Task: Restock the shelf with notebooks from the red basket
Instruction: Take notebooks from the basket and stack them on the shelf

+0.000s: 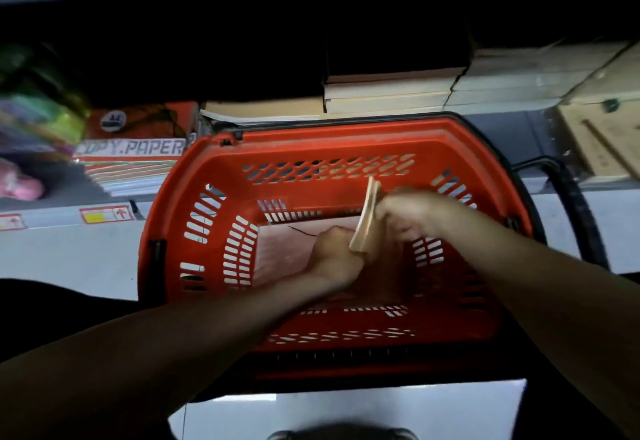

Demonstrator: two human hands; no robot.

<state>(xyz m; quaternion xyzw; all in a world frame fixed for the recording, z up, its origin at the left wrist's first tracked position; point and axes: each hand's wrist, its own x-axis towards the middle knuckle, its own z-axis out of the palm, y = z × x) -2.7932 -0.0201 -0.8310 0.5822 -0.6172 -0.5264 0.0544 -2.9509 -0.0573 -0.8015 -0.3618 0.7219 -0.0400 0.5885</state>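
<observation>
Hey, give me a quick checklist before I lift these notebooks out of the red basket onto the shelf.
1. Grip of the right hand on the notebooks, upper part: ok.
2. Grip of the left hand on their lower end: ok.
3. Stack raised above the rim of the red basket: not ok, it is inside the basket.
4. The black handle out of the lifting path: ok, folded down on the right.
5. Room above the shelf stacks: cannot tell, too dark.

Red copy paper pack (138,135) far left; blurred colourful packets (38,107) further left; pink item (20,185) nearer; cardboard box (602,135) far right.
</observation>
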